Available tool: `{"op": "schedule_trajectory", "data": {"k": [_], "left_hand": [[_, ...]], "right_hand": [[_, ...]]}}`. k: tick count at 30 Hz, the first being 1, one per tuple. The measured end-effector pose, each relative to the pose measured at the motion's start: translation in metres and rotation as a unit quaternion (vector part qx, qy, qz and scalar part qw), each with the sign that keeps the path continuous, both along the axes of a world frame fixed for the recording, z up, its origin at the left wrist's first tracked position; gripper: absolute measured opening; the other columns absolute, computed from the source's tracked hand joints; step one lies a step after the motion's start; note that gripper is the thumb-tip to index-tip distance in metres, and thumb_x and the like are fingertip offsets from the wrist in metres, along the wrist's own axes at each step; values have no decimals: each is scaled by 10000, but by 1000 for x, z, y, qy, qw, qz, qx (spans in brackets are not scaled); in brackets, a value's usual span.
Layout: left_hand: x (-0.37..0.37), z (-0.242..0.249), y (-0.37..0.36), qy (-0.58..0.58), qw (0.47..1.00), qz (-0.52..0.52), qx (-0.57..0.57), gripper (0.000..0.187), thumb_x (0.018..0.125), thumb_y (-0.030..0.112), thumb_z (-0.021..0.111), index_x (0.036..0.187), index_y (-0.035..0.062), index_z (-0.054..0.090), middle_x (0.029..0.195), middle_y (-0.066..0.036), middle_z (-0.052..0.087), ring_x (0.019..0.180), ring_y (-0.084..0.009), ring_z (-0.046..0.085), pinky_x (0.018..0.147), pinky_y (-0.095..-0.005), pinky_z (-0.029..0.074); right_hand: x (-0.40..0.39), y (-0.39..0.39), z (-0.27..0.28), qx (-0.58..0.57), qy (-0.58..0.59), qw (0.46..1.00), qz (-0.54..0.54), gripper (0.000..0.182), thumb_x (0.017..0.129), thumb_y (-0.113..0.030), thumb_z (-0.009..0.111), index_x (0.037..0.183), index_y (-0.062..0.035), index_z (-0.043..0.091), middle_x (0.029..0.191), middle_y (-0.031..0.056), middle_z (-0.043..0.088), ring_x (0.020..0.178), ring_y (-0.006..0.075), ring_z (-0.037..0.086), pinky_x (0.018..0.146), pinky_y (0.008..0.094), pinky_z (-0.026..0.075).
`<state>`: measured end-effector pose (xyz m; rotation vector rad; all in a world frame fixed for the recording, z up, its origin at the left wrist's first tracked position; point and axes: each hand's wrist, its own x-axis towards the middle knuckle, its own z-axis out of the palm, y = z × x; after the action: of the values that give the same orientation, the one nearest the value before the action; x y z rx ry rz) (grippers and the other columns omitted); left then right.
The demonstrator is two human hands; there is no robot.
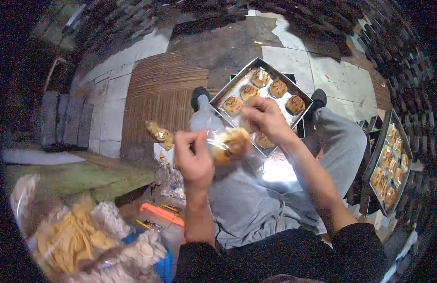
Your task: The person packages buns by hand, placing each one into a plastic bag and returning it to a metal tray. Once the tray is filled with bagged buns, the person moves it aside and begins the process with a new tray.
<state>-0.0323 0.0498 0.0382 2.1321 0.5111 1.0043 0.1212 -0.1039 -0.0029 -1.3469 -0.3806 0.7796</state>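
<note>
A round browned bun in a clear plastic bag hangs between my hands above my lap, blurred by motion. My left hand is closed, thumb and fingers pinching the left edge of the bag. Over the near side of a metal tray, my right hand is also closed, its fingertips pinched at the bag's upper right side. The tray sits between my legs and holds several similar buns in rows; my right hand hides part of them.
A second metal tray with several wrapped buns stands tilted at the right. At lower left lie a heap of yellowish pieces in clear plastic and an orange box cutter. A bag of yellowish pieces lies on the floor.
</note>
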Motion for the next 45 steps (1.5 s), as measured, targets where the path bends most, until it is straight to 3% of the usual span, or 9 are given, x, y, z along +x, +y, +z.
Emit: {"op": "schedule_trajectory", "data": {"k": [5, 10, 14, 18, 21, 27, 33, 40, 45], "left_hand": [[-70, -36, -22, 100, 993, 30, -50, 192, 959, 139, 688, 887, 31, 547, 794, -36, 566, 757, -144, 541, 630, -292, 458], [-83, -34, -63, 119, 867, 60, -481, 185, 958, 72, 650, 1122, -7, 624, 1131, -93, 585, 871, -173, 662, 552, -256, 560], [-73, -52, -71, 146, 940, -84, -297, 258, 1011, 36, 495, 1241, 33, 613, 1398, -135, 460, 1176, -269, 592, 671, -306, 619], [-27, -61, -74, 168, 964, -196, -58, 285, 1000, 19, 457, 1220, 25, 638, 1499, -158, 409, 1280, -258, 518, 938, -358, 534], [18, -51, -69, 130, 962, -193, -140, 277, 1033, 77, 449, 1215, 15, 649, 1466, -180, 421, 1277, -316, 534, 987, -377, 506], [72, -113, -28, 180, 959, -187, -116, 259, 1014, 119, 521, 1221, 3, 626, 1456, -209, 455, 1300, -370, 485, 1059, -447, 415], [82, -105, -28, 367, 873, -283, -153, 329, 996, 152, 569, 1295, 17, 554, 1321, -217, 562, 1217, -411, 542, 1032, -463, 435], [58, -116, -6, 449, 847, -271, -89, 339, 1017, 206, 556, 1299, 17, 574, 1268, -229, 615, 1168, -389, 587, 1005, -439, 457], [57, -112, -11, 382, 855, -302, -178, 376, 1022, 282, 561, 1273, 4, 599, 1209, -228, 657, 1121, -374, 632, 968, -410, 487]], "right_hand": [[-55, -17, -73, 21, 202, 979, 11, 234, 999, -233, 639, 898, -23, 620, 658, 44, 595, 456, 137, 545, 408, 296, 396], [-91, -18, -103, -12, 228, 973, 24, 236, 1009, -253, 623, 977, -19, 614, 773, 72, 638, 546, 173, 613, 426, 309, 475], [-39, -54, -113, 173, 431, 879, 108, 651, 980, -585, 535, 1362, -59, 563, 1244, 193, 658, 1058, 292, 694, 759, 413, 636], [1, -73, -100, 72, 135, 986, 60, 696, 840, -196, 807, 1451, -74, 495, 1337, 137, 598, 1200, 214, 597, 1016, 332, 493], [45, -114, -106, -42, 20, 999, -28, 800, 832, -354, 799, 1489, -47, 460, 1458, 178, 531, 1276, 271, 563, 1070, 388, 458], [62, -205, -213, -585, -6, 807, -76, 917, 819, -629, 712, 1363, 78, 498, 1233, 227, 681, 1076, 370, 694, 958, 503, 547], [-19, -119, -256, -391, 302, 863, 109, 589, 856, -554, 694, 1129, -32, 687, 1058, 141, 682, 839, 300, 695, 758, 493, 597], [-46, -102, -307, -52, 391, 889, -231, 86, 612, -23, 547, 650, -83, 500, 774, 65, 554, 689, 184, 534, 609, 347, 484], [4, -132, -244, 66, 379, 875, -293, 184, 687, -63, 518, 833, 19, 596, 867, 151, 623, 824, 320, 644, 874, 464, 578]]}}
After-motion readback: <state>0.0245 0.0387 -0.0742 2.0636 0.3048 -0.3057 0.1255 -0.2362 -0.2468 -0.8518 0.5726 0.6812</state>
